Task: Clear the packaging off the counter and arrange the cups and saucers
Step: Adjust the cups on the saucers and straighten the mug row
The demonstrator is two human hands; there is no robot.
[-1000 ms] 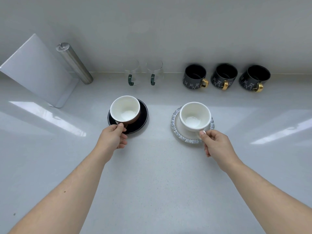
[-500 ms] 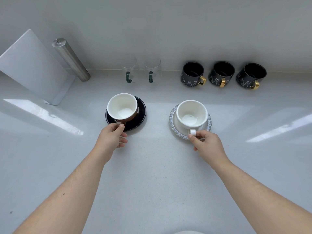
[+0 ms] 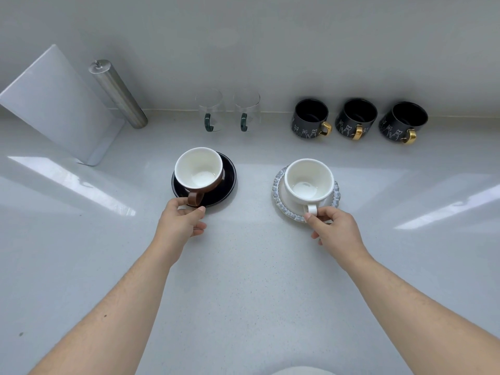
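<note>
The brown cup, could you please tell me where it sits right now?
In the head view, the brown cup sits on the black saucer, left of centre on the counter, in front of the two glass mugs, its handle pinched by the left hand.

A white board (image 3: 58, 104) leans against the wall at the far left of the counter (image 3: 243, 280). Just right of the board, a steel cylinder (image 3: 117, 93) stands tilted, its base near the wall. Further right of the board, along the wall, stand two clear glass mugs (image 3: 228, 109) with dark green handles, then three black mugs (image 3: 357, 120) with gold handles and white cat drawings.
</note>
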